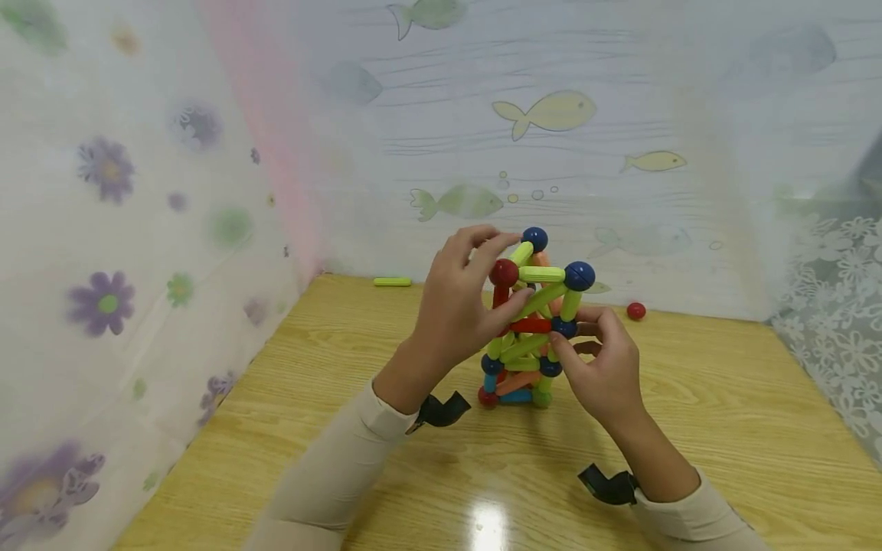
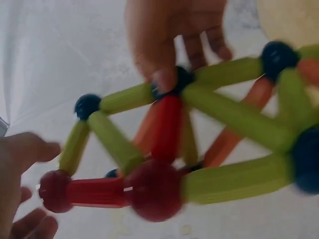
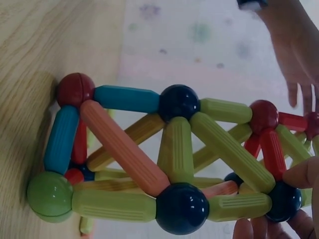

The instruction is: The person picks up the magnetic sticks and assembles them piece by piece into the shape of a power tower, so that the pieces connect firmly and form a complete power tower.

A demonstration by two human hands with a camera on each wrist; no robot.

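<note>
A tower of magnetic rods and balls point(image 1: 521, 364) stands upright on the table, built of green, red, blue and orange rods with coloured balls at the joints. My right hand point(image 1: 606, 367) pinches a dark blue ball point(image 3: 283, 201) on the tower's right side, below the top level. Around the upper left corner, my left hand point(image 1: 458, 295) has its thumb and fingers spread beside a red ball point(image 1: 504, 273). In the left wrist view, a gap shows between those fingers point(image 2: 35, 149) and the corner's red ball point(image 2: 55, 191). Two blue balls point(image 1: 579, 275) also sit at the top.
One loose green rod point(image 1: 393, 282) lies at the table's back left edge. A loose red ball point(image 1: 636, 311) lies near the back edge, right of the tower. Sheets printed with fish and flowers hang behind and left of the wooden table point(image 1: 344, 344); lacy fabric point(image 1: 844, 306) borders the right.
</note>
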